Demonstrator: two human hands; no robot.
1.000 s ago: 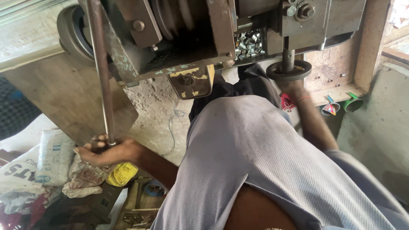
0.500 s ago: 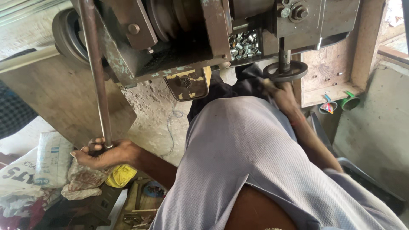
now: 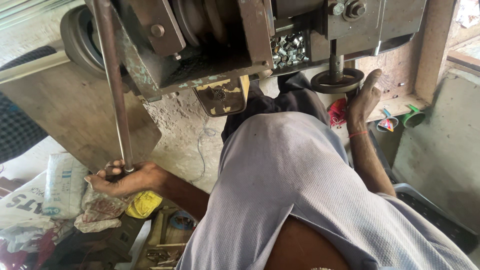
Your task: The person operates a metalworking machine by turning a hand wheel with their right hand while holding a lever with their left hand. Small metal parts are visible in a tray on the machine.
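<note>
Below and to the left of the left hand point(image 3: 122, 179) lie crumpled printed sacks and plastic bags point(image 3: 45, 195) on the floor, with a scrap of yellow plastic wrapping point(image 3: 142, 204) just beside the wrist. The left hand is curled round the lower end of a long, dull grey steel lever rod point(image 3: 114, 85), fingers wrapped about it and the thumb laid along the top; the grip sits at the far end of the rod, probably because that gives the most leverage. The rod rises from the hand to the worn, rust-brown and green-flecked metal press machine point(image 3: 215, 55) above. Between the two hands are the person's grey ribbed shirt and dark trousers, and above them a tray of small shiny metal ferrules point(image 3: 287, 47) set into the machine. Further right, the right hand point(image 3: 362, 100) is held open, its fingers reaching up against the black round metal die plate point(image 3: 337, 80) on its vertical spindle, seemingly touching the rim; whether it pinches anything there I cannot tell. Right of that hand, small green and coloured paper cones point(image 3: 400, 120) rest on a wooden ledge.
</note>
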